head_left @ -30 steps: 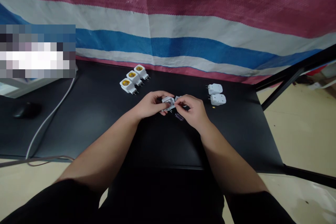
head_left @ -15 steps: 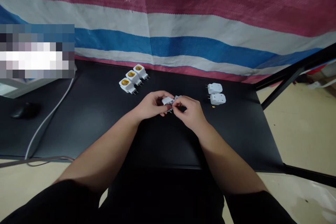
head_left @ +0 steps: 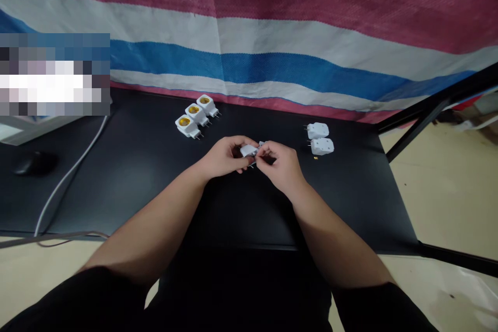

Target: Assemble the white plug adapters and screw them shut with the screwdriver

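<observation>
Over the middle of the black table, my left hand (head_left: pixel 227 156) is closed around a white plug-in lamp socket (head_left: pixel 248 150), whose metal prongs stick out below the fingers. My right hand (head_left: pixel 280 163) meets it from the other side, thumb and forefinger pinched at the socket's right end. Whatever small part lies in that pinch is hidden by the fingers. Beyond my left hand, three white lamp sockets with brass-coloured round openings (head_left: pixel 194 110) stand in a slanting row. To the right of my right hand, two more white plug pieces (head_left: pixel 322 146) lie with their prongs pointing left.
A tiny brass-coloured piece (head_left: pixel 315 158) lies just below the right-hand plug pieces. On the left are a black mouse (head_left: pixel 35 163), a grey cable (head_left: pixel 72 174) and a blurred-out device. A striped tarp (head_left: pixel 249 72) hangs along the table's back edge; a black metal frame (head_left: pixel 439 106) stands at right.
Both hands stay at the same spot around the socket, with only a slight shift of the right fingers. The view has moved a touch.
</observation>
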### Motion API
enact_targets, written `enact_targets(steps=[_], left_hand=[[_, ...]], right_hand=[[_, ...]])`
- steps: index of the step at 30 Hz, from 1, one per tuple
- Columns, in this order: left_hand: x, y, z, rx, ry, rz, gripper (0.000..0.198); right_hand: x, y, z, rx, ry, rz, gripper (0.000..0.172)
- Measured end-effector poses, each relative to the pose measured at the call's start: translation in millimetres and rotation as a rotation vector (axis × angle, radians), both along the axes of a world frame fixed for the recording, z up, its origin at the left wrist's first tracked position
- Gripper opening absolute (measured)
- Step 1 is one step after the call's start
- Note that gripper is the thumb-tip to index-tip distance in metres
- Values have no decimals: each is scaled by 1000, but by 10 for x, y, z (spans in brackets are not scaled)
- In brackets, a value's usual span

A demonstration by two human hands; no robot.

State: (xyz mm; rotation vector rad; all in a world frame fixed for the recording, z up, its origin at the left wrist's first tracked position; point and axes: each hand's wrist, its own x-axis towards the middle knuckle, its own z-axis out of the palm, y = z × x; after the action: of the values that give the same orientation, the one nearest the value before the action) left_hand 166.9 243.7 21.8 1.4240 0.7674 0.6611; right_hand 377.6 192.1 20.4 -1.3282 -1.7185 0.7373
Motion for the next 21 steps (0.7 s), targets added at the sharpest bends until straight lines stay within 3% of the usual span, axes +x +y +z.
enact_targets(steps=[8,21], left_hand=[[-5,5,-6,-23,3,2,43],[-11,8,16,-48,22,-7,42]], right_hand=[[40,3,20,-17,24,66,9],[44,14,-10,-102,156,45,10]])
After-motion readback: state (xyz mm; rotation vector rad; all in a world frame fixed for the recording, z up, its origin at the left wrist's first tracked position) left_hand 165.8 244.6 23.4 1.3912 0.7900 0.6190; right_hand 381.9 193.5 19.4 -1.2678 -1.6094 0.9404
